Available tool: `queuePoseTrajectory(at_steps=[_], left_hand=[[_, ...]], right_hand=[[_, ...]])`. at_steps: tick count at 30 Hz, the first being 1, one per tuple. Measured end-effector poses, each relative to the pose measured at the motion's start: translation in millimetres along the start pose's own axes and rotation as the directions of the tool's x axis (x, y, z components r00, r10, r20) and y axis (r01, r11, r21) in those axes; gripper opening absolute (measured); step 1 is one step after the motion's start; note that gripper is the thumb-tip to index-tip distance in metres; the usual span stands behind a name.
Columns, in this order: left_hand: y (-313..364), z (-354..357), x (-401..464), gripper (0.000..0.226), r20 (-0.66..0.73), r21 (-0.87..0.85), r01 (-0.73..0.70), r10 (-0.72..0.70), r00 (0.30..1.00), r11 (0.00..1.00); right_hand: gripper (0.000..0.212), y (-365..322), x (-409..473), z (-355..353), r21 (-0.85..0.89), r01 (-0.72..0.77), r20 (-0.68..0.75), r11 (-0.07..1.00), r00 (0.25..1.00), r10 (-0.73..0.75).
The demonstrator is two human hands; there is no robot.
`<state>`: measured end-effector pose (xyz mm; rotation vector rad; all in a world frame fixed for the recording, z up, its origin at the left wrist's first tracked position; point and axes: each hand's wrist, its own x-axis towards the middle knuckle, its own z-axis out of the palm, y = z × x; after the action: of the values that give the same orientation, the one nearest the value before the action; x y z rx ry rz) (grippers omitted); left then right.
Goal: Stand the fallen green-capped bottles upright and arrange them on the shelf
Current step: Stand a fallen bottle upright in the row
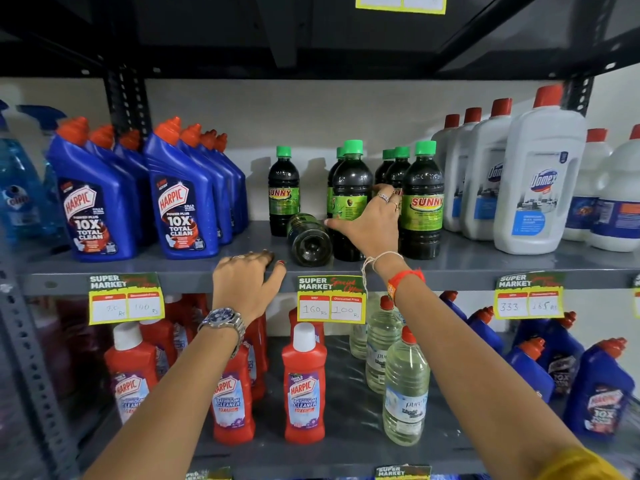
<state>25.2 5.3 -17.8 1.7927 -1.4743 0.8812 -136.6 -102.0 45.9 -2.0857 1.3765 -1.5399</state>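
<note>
One fallen Sunny bottle (309,241) lies on its side, base toward the camera, between the two hands on the grey shelf (485,261). Right hand (369,221) spreads open against an upright Sunny bottle (351,199), seemingly wrapping it, though the grip is unclear. Left hand (246,277) rests open on the shelf lip. Risk: nudging that upright bottle could topple its close-packed neighbour (422,199), or roll the fallen one off the edge.
</note>
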Motion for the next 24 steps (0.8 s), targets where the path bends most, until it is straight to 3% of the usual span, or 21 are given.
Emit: queuePoseTrajectory(at_steps=[2,5,9,12,15,17,20,24], left_hand=[[0,0,0,0.049,0.002,-0.003,-0.003,0.003,1.000,1.000],[0,0,0,0.050,0.009,0.001,-0.003,0.003,1.000,1.000],[0,1,0,0.051,0.008,-0.001,0.001,-0.001,1.000,1.000],[0,1,0,0.050,0.008,0.013,0.006,-0.006,1.000,1.000],[0,2,0,0.051,0.015,0.018,0.007,-0.007,1.000,1.000],[-1,1,0,0.051,0.019,0.015,0.005,-0.005,1.000,1.000],[-2,0,-1,0.052,0.029,0.012,0.000,0.000,1.000,1.000],[-2,0,0,0.054,0.039,0.017,-0.006,0.006,0.999,1.000]], right_hand=[[0.122,0,4,-4,0.028,-0.011,-0.011,1.000,1.000,0.011],[0.087,0,11,-13,0.238,-0.147,0.126,0.960,0.985,0.120],[0.069,16,14,-18,0.541,-0.295,0.321,0.788,0.938,0.132],[0.073,20,11,-17,0.516,-0.256,0.313,0.817,0.945,0.098],[0.106,16,7,-11,0.266,-0.124,0.166,0.956,0.983,0.082],[0.116,14,5,-7,0.183,-0.079,0.115,0.980,0.992,0.059],[0.092,13,8,-10,0.174,-0.088,0.100,0.981,0.992,0.071],[0.074,18,15,-14,0.340,-0.217,0.212,0.915,0.966,0.150]])
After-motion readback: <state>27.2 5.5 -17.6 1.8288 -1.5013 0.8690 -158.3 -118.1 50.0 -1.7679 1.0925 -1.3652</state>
